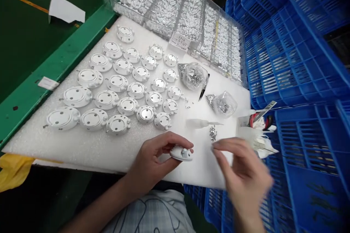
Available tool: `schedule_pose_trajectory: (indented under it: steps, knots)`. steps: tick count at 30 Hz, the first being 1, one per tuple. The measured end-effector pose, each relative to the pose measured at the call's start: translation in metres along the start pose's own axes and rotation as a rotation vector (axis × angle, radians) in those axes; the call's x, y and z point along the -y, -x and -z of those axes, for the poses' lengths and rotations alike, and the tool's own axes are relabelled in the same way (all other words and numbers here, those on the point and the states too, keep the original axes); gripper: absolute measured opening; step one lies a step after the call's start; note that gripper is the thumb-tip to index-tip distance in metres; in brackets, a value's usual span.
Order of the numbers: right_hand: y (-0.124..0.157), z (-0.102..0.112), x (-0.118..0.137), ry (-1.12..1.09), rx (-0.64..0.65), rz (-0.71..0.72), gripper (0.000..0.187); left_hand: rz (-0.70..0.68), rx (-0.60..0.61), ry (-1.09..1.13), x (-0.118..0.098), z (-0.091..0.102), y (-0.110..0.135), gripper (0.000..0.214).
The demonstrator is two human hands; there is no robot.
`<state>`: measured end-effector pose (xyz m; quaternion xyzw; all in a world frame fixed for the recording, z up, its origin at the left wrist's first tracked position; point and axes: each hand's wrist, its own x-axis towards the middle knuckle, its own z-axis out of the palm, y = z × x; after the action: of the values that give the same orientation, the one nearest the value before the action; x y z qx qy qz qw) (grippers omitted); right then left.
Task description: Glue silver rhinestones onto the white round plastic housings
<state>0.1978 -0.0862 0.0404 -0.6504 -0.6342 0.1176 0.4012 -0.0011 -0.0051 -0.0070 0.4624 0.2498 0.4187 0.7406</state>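
White plastic-looking housing (181, 154) sits in the left hand (153, 159), pinched between the thumb on the near side and the forefinger over the far side. Its long axis runs roughly left to right, out of the left grip toward the right hand (243, 169); the piece is seen nearly edge-on, with a small boss and a dark hole at the end away from the palm. The left hand is the nearer one, in contact; the right hand is apart, to the right of the housing.

Right thumb and forefinger tips are drawn close together and point back toward that end. Whether a small part lies between them cannot be told, owing to blur.

Just beyond the right fingertips is a loose pile of small metal parts (213, 133). Farther out from both grips lie a translucent bottle (201, 123), black tweezers (204, 87) and two clear bags (224, 105) of metal parts. Beyond and left of the left grip, similar white pieces (127, 105) stand in rows on white foam (90, 149).
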Motion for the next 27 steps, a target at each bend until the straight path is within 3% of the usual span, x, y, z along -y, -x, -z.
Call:
schedule_pose_trajectory:
  steps: [3, 5, 11, 16, 21, 27]
  knots:
    - [0.000, -0.034, -0.022, 0.041, 0.049, 0.064, 0.017, -0.003, -0.001, -0.042, 0.000, -0.002, 0.002, 0.015]
    - [-0.002, -0.043, -0.028, 0.071, 0.082, 0.096, 0.017, 0.000, -0.018, -0.072, 0.002, -0.003, 0.003, 0.015]
    - [0.009, -0.029, -0.029, -0.007, 0.168, 0.002, 0.015, -0.034, -0.058, -0.095, 0.007, -0.007, 0.004, 0.022]
    - [0.011, -0.027, -0.030, 0.016, 0.033, -0.115, 0.009, -0.042, -0.064, -0.104, 0.006, -0.008, 0.003, 0.021]
    - [0.006, -0.032, -0.024, 0.132, 0.075, -0.071, 0.010, -0.054, -0.075, -0.152, 0.005, -0.009, 0.003, 0.018]
    - [0.006, -0.029, -0.021, 0.061, 0.167, -0.083, 0.011, -0.071, -0.111, -0.204, 0.006, -0.010, 0.004, 0.014]
